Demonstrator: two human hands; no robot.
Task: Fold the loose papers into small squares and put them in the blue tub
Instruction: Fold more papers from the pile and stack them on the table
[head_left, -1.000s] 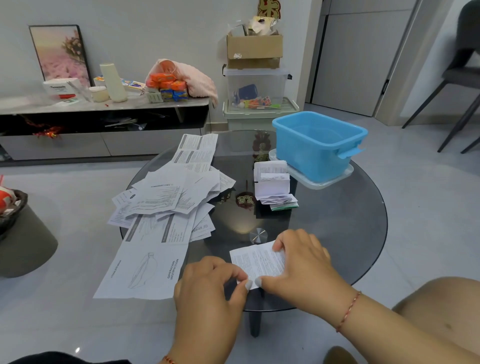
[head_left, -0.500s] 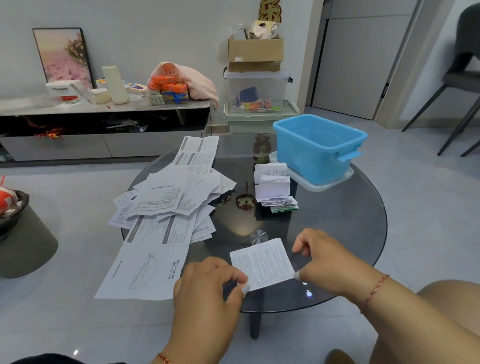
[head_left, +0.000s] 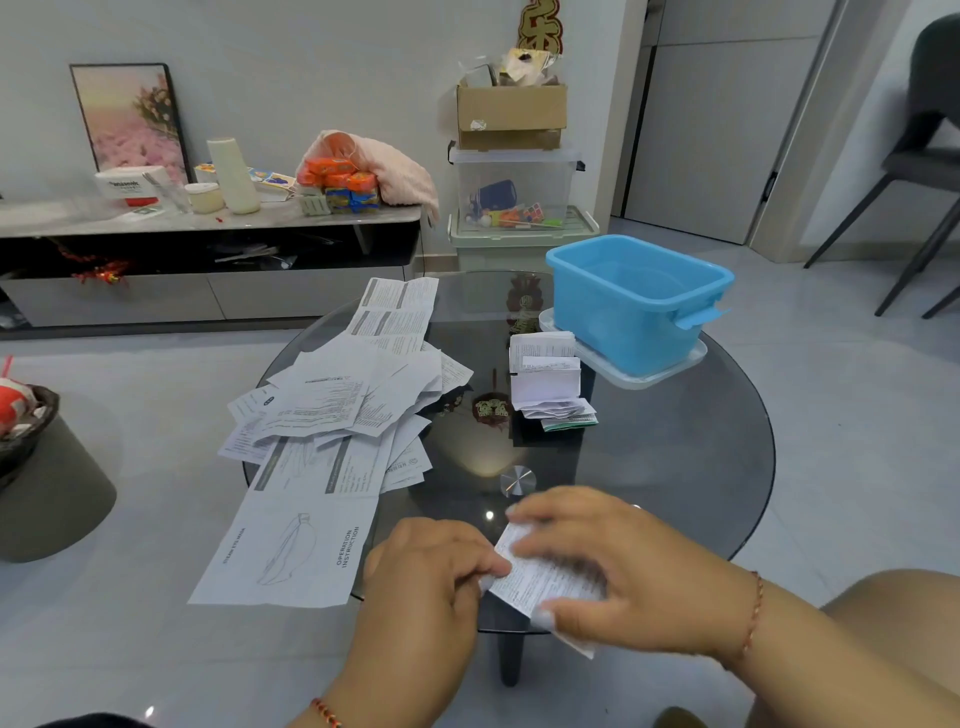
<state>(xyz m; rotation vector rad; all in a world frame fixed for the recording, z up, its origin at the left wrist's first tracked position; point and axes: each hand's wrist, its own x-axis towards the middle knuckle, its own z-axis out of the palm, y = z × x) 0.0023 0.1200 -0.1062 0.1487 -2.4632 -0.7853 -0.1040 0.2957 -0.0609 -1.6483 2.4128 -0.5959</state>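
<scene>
A small printed paper (head_left: 540, 577) lies at the near edge of the round glass table (head_left: 675, 457). My left hand (head_left: 431, 577) pinches its left edge. Over the paper's right part sits my right hand (head_left: 618, 566), thumb under the near edge and fingers across the top, gripping it. The hand's motion blurs the sheet. A pile of loose printed papers (head_left: 337, 405) covers the table's left side, with a large instruction sheet (head_left: 291, 551) hanging over the edge. A stack of folded papers (head_left: 548, 379) sits mid-table beside the blue tub (head_left: 639, 296), which stands on a clear lid at the far right.
A low sideboard (head_left: 208, 223) with cups and snack packs runs along the back wall. Stacked storage boxes (head_left: 514, 192) with a cardboard box on top stand behind the table. A dark pouffe (head_left: 52, 483) is at the left, a chair (head_left: 924, 166) at the far right.
My right hand has come back over the paper from its right edge, bringing that side leftward. The left hand stays pinching the left edge.
</scene>
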